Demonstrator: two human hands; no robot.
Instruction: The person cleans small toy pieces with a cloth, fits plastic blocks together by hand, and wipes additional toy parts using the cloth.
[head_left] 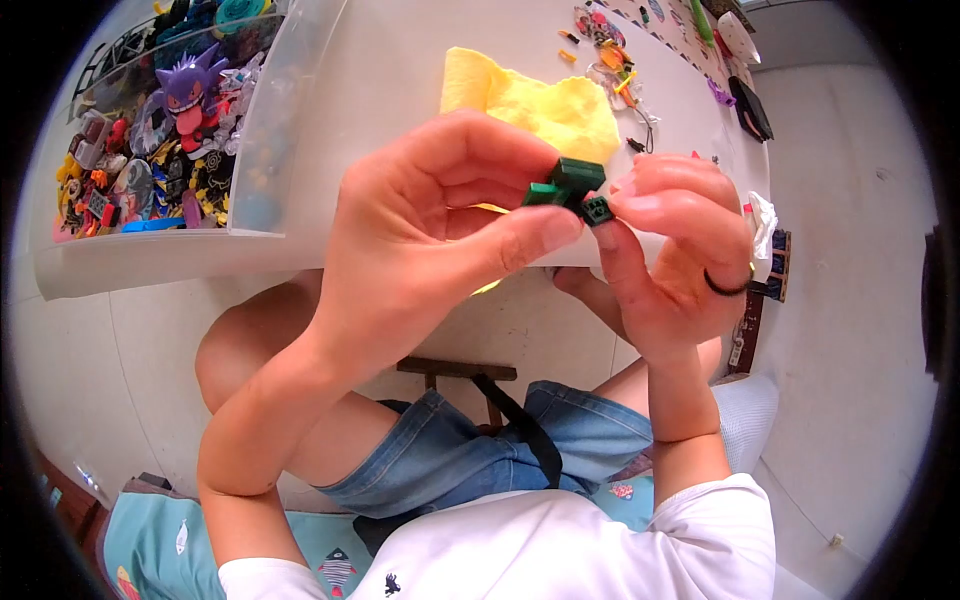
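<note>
My left hand point(430, 215) pinches a dark green block piece point(577, 176) between thumb and fingers, above the table's near edge. Close against its lower right side is a small dark green piece point(597, 209) with an open end, held by the thumb and fingertips of my right hand point(675, 235). The two pieces appear to touch; whether they are joined I cannot tell. Behind my hands a crumpled yellow cloth point(540, 105) lies on the white table point(385, 60).
A clear plastic bin point(262, 150) full of small toys, with a purple figure point(190, 90) on top, stands at the left. Small coloured parts point(615, 70) lie at the back right. A black object point(750, 108) sits at the right edge, and crumpled clear plastic point(763, 222) is lower down.
</note>
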